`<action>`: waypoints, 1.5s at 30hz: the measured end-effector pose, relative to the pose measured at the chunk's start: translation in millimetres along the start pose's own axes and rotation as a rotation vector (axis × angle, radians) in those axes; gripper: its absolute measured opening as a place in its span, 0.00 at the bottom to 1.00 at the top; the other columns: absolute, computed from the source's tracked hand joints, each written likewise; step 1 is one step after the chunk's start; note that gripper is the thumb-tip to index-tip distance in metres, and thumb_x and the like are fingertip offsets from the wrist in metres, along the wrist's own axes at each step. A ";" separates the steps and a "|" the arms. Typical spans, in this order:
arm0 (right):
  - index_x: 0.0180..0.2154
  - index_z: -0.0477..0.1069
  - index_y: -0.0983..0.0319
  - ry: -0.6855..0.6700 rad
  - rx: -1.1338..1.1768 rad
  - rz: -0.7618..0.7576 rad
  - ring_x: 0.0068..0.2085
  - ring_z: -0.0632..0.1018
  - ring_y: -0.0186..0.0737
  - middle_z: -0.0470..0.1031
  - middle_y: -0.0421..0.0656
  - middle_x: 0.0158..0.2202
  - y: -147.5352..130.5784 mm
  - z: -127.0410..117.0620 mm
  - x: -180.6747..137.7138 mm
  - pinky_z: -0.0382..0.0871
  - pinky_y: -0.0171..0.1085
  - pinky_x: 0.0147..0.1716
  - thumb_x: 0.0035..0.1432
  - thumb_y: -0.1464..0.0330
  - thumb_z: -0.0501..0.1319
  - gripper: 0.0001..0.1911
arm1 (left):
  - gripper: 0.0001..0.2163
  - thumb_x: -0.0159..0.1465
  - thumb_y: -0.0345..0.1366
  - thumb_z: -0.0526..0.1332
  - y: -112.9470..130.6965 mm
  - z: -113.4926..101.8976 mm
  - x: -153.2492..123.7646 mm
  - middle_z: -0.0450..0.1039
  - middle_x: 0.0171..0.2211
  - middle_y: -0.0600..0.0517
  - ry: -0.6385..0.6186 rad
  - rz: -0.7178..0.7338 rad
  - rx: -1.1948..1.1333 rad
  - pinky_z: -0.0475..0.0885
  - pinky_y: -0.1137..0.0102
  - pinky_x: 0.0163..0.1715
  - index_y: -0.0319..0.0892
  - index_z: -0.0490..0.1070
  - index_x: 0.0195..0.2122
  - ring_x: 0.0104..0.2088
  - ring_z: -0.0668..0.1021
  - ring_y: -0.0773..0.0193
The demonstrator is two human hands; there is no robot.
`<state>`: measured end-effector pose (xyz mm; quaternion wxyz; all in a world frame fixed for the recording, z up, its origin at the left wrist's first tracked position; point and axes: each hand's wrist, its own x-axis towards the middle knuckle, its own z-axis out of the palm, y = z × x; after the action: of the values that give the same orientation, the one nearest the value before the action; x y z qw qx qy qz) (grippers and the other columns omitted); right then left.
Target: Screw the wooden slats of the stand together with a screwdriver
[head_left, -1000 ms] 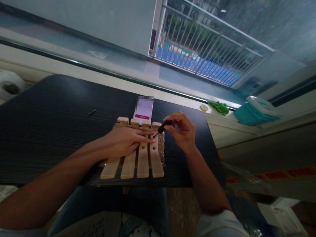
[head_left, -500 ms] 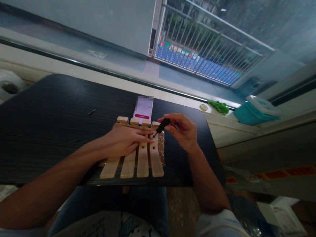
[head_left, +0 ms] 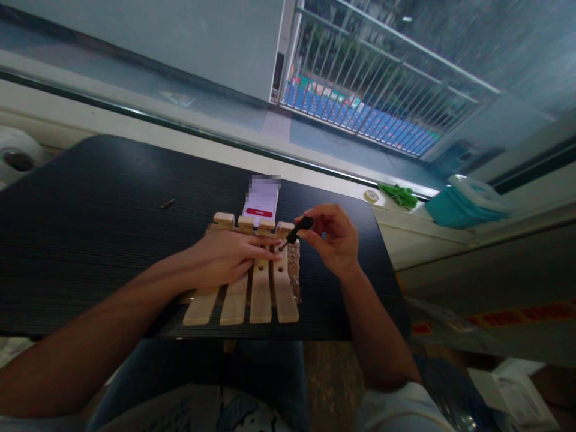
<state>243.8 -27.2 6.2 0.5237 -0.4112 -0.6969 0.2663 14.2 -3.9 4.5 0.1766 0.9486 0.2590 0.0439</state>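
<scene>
Several pale wooden slats [head_left: 260, 300] with notched far ends and drilled holes lie side by side at the near edge of the table. My left hand [head_left: 227, 255] rests flat across them, fingers stretched to the right. Two of its fingertips lie on the rightmost slat, on either side of a hole. In the pinched fingers of my right hand [head_left: 335, 237] is a black-handled screwdriver [head_left: 300, 230], tilted with its tip down at that hole. Whether a screw sits under the tip I cannot tell.
Brown wrapped material [head_left: 294, 276] lies under the slats on the dark table [head_left: 112, 240]. Beyond them is a phone [head_left: 261, 201]. A small thin metal piece [head_left: 168, 204] lies to the left. The sill holds a tape roll [head_left: 371, 196], a green cloth [head_left: 399, 195] and a teal container [head_left: 468, 204].
The screwdriver's handle has tipped slightly to the right with my right hand's fingers. My left hand and the slats have stayed in place.
</scene>
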 end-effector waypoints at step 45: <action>0.42 0.73 0.52 0.028 -0.007 -0.051 0.28 0.73 0.31 0.78 0.37 0.35 1.5 1.0 0.6 0.63 0.37 0.24 0.53 0.63 0.68 0.13 | 0.24 0.66 0.28 0.51 0.3 -0.8 0.5 0.63 0.63 0.60 -0.032 -0.017 0.035 0.68 0.58 0.59 0.59 0.69 0.58 0.60 0.71 0.56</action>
<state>243.3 -25.8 5.0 0.5387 -0.3990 -0.7006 0.2446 14.6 -3.7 5.4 0.1647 0.9498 0.2650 0.0225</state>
